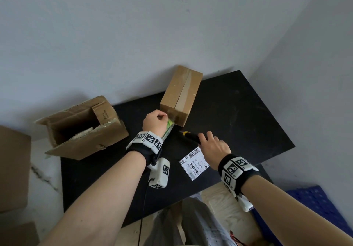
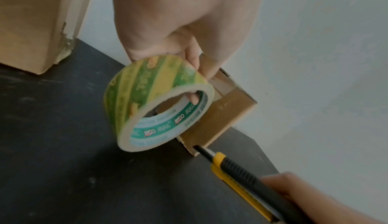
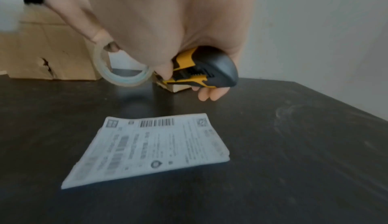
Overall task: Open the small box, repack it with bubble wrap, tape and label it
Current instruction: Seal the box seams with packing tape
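The small box (image 1: 179,96) lies taped shut on the black table (image 1: 238,116). At its near end the left hand (image 1: 155,120) grips a tape roll (image 2: 155,104), and the right hand (image 1: 214,145) clasps a utility knife (image 2: 241,174). The label (image 1: 194,163) lies nearer than the box.

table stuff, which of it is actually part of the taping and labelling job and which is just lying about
Part of the job:
- small box, tape along its top
- tape roll, held by the left hand
- utility knife, gripped by the right hand, tip at the box's end
- shipping label, flat on the table

Just lying about:
- big open carton
- blue crate
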Available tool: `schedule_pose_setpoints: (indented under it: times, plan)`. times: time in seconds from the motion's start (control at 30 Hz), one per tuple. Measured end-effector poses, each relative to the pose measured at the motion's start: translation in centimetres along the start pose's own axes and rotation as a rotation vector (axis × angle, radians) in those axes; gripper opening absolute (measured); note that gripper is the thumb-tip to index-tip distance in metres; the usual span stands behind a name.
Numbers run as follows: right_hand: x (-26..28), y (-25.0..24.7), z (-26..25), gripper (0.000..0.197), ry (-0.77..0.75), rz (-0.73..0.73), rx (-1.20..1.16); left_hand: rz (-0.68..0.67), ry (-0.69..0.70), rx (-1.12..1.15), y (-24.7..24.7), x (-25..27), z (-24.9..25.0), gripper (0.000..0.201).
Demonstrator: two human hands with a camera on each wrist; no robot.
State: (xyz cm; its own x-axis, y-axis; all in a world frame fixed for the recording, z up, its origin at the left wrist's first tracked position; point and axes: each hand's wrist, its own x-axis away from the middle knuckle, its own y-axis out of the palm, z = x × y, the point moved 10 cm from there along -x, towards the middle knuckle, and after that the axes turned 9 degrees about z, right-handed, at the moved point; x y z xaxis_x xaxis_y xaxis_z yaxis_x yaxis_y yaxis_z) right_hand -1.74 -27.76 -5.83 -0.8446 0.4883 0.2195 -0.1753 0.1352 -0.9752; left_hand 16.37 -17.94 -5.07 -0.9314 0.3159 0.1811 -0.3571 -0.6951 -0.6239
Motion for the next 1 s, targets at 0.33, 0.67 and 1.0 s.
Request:
schedule_pose_setpoints:
  times: [0.33,0.67,1.0]
  plan:
    - [-1.8,4.3,-0.7,0.069,-0.091,-0.106,0.018,-0.045,0.057,-0.002,0.3,-0.6,0.0,0.014]
    - [-2.6,3.0,-1.1,0.057,-0.155,-0.031,-0.145,-0.09,0.009,0.007,0.8,-0.8,-0.5,0.015]
    - [-7.0,-9.0,-5.6,0.066,-0.364,0.429,-0.142,-0.09,0.039,-0.027,0.5,-0.7,0.2,0.015]
